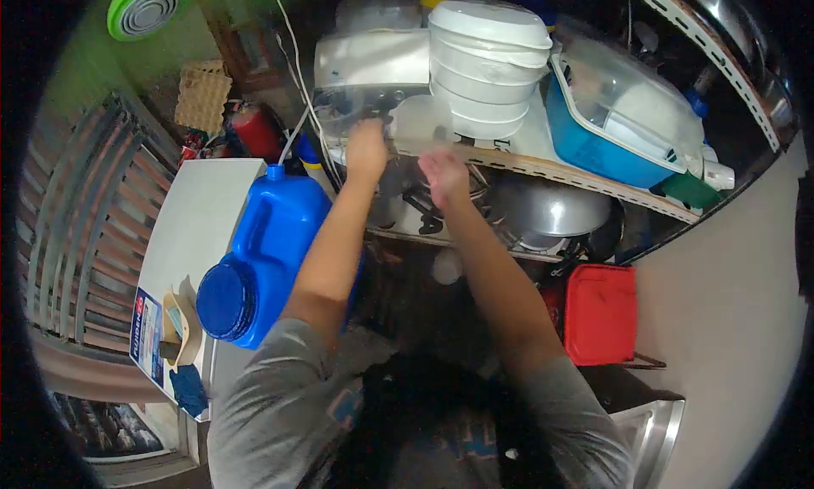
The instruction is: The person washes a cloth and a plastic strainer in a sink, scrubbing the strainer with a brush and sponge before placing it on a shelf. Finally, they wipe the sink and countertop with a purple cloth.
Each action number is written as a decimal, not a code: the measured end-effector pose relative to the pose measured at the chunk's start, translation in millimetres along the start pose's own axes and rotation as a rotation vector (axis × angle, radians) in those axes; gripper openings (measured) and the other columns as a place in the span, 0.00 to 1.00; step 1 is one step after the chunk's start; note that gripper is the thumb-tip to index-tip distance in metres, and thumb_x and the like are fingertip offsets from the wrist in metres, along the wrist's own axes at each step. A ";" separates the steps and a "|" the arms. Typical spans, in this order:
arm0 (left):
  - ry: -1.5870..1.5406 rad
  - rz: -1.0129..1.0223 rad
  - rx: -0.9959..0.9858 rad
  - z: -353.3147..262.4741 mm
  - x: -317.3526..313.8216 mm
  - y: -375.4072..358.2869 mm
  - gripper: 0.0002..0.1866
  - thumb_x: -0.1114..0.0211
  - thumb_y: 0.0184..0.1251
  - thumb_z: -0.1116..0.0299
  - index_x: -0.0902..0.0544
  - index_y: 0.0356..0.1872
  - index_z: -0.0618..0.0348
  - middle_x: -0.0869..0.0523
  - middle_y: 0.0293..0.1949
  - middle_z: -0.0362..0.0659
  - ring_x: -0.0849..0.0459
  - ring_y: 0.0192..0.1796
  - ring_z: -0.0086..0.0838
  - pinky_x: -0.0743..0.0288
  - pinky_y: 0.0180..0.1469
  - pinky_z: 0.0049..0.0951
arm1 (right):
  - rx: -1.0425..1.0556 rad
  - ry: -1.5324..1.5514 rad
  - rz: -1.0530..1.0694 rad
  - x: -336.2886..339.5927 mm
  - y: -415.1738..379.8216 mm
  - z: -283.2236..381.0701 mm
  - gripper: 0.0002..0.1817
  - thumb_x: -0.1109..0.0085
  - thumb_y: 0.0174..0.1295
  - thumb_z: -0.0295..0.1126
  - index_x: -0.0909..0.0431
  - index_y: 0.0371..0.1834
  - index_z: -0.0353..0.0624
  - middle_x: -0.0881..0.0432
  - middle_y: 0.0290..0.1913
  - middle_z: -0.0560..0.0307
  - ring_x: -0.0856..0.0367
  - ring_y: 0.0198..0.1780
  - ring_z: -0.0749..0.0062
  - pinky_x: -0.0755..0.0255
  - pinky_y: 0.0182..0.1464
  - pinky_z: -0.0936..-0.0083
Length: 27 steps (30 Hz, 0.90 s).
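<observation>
White stacked tubs (487, 78) stand near the right hand (445, 178).

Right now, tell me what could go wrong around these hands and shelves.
The left forearm passes close to the big blue plastic jug, so a sideways swing might knock it. The right hand is near the perforated metal shelf edge and could scrape on it. The tall stack of round white containers stands just beyond that hand; a careless reach might topple it.
</observation>
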<state>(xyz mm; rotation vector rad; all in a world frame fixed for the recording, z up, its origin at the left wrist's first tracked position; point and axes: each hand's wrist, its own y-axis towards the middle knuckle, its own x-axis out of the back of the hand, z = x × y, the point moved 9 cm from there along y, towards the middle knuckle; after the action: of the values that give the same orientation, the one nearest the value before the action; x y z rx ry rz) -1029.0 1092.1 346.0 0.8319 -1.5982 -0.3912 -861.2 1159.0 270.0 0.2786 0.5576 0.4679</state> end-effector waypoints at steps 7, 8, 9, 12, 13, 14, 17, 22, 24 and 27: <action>-0.194 -0.196 0.224 -19.8 98.9 -54.6 0.11 0.34 0.55 0.76 0.18 0.40 0.62 0.17 0.37 0.52 0.19 0.43 0.49 0.26 0.47 0.44 | -0.367 0.294 -0.130 -41.8 23.2 -52.1 0.12 0.42 0.68 0.33 0.27 0.40 0.33 0.20 0.36 0.52 0.16 0.39 0.63 0.18 0.45 0.69; -0.222 -0.157 0.233 -20.4 100.9 -56.8 0.11 0.34 0.55 0.76 0.18 0.40 0.63 0.16 0.37 0.51 0.19 0.43 0.48 0.26 0.47 0.43 | -0.375 0.291 -0.125 -34.7 35.3 -80.4 0.12 0.42 0.68 0.33 0.27 0.40 0.33 0.20 0.36 0.52 0.16 0.39 0.63 0.18 0.45 0.69; -0.248 -0.120 0.242 -20.4 102.9 -57.5 0.11 0.34 0.55 0.76 0.18 0.40 0.63 0.16 0.37 0.51 0.19 0.43 0.48 0.26 0.47 0.43 | -0.269 0.060 -0.087 -22.1 51.7 -109.5 0.13 0.40 0.67 0.34 0.27 0.39 0.33 0.20 0.36 0.51 0.16 0.36 0.63 0.18 0.41 0.69; -0.260 -0.136 0.176 -27.1 115.5 -57.9 0.11 0.34 0.55 0.75 0.17 0.40 0.63 0.16 0.37 0.51 0.18 0.42 0.48 0.25 0.47 0.42 | -0.184 -0.291 -0.036 -22.5 58.2 -111.8 0.14 0.39 0.66 0.36 0.27 0.39 0.34 0.19 0.36 0.50 0.16 0.31 0.63 0.18 0.36 0.70; -0.259 -0.134 0.180 -26.5 114.7 -57.1 0.11 0.34 0.55 0.75 0.17 0.40 0.63 0.16 0.37 0.51 0.18 0.42 0.48 0.25 0.47 0.42 | -0.198 -0.421 -0.032 -24.6 57.5 -100.5 0.15 0.38 0.65 0.37 0.26 0.40 0.35 0.19 0.37 0.49 0.16 0.30 0.63 0.18 0.34 0.70; -0.270 -0.113 0.191 -25.9 111.1 -56.0 0.11 0.34 0.55 0.76 0.17 0.40 0.63 0.16 0.38 0.52 0.18 0.42 0.48 0.25 0.47 0.42 | -0.204 -0.422 -0.033 -31.4 52.0 -83.4 0.15 0.38 0.65 0.37 0.26 0.40 0.35 0.19 0.37 0.49 0.16 0.30 0.63 0.18 0.34 0.70; -0.316 -0.079 0.223 -22.1 106.7 -52.7 0.11 0.34 0.56 0.74 0.16 0.41 0.63 0.15 0.40 0.53 0.17 0.43 0.50 0.25 0.48 0.43 | -0.519 0.123 -0.328 -23.9 23.9 -78.3 0.15 0.40 0.66 0.39 0.25 0.44 0.37 0.18 0.40 0.50 0.15 0.35 0.61 0.18 0.37 0.68; -0.201 0.069 0.239 -32.4 181.5 -72.4 0.11 0.32 0.58 0.70 0.16 0.42 0.61 0.14 0.42 0.52 0.16 0.46 0.46 0.23 0.49 0.39 | -0.671 0.339 -0.087 2.1 -11.1 -101.0 0.18 0.45 0.67 0.43 0.24 0.51 0.42 0.19 0.43 0.56 0.20 0.45 0.64 0.24 0.44 0.66; -0.137 0.088 0.233 -33.1 228.6 -92.0 0.10 0.32 0.57 0.71 0.16 0.41 0.60 0.15 0.40 0.51 0.16 0.45 0.47 0.24 0.48 0.39 | -0.698 0.338 -0.041 28.1 -45.4 -95.9 0.17 0.47 0.68 0.42 0.24 0.51 0.42 0.20 0.45 0.55 0.22 0.45 0.65 0.26 0.43 0.69; -0.050 0.132 0.279 -23.8 301.8 -133.5 0.10 0.31 0.56 0.72 0.16 0.39 0.62 0.15 0.39 0.51 0.16 0.44 0.46 0.24 0.48 0.38 | -0.806 0.301 -0.051 95.3 -110.4 -123.6 0.14 0.48 0.69 0.40 0.22 0.51 0.45 0.20 0.44 0.59 0.23 0.47 0.65 0.25 0.46 0.69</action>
<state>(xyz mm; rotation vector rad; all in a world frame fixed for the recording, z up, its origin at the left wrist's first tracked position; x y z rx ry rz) -970.6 794.0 477.1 0.9260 -1.7686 -0.0957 -821.2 1127.2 85.8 -0.5832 0.6215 0.6513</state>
